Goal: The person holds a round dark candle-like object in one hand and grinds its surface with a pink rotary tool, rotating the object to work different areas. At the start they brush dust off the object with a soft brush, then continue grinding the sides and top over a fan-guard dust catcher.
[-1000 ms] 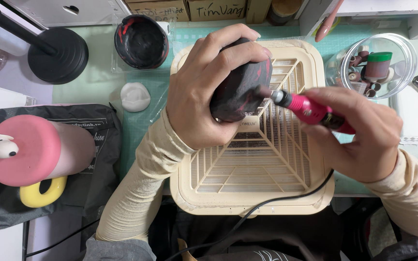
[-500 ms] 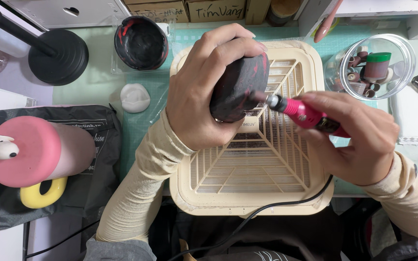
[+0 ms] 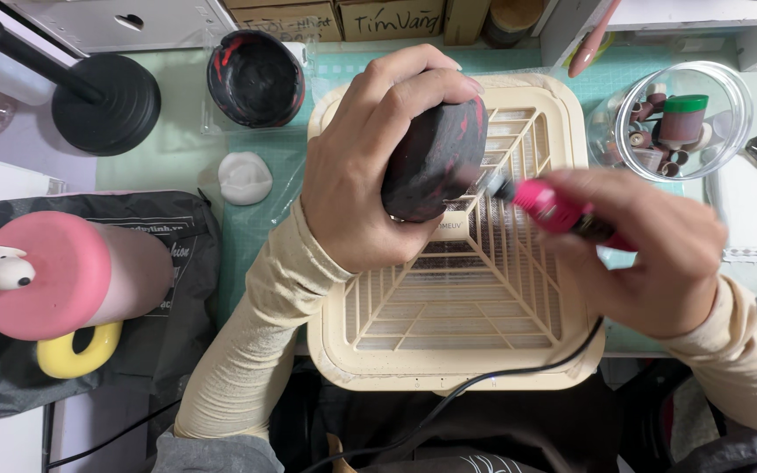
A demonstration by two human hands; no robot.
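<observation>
- The left hand (image 3: 370,166), a little above the centre of the frame, is closed around a rounded black piece streaked with red (image 3: 435,158), fingers curled over its top and thumb beneath.
- The right hand (image 3: 659,254), right of centre, is wrapped around a pink rotary hand tool (image 3: 554,206), held like a pen; its tip points left and meets the lower right side of the black piece, though motion blur hides the exact contact.
- Both are held over a cream slatted dust-collector tray (image 3: 457,350) that fills the middle of the frame; a black cord (image 3: 484,381) runs from the right hand's side down across the tray's lower edge.
- Judging progress: the grinding or sanding looks to be in mid-course. The visible face of the piece is mostly dull black with red showing along its upper right edge, so I would say part of the surface is worked, but how much is left cannot be told, since the hand covers most of it.
- In the upper left, a black bowl-shaped piece smeared with red (image 3: 256,77) sits on the green mat, apart from the work; whether it is finished cannot be told.
- Just below it lies a small white lump (image 3: 245,178).
- In the upper right, a clear round dish (image 3: 729,96) holds spare sanding bands and bits.
- At the left edge, a pink tumbler with a yellow handle (image 3: 63,271) lies on a black bag (image 3: 177,333).
</observation>
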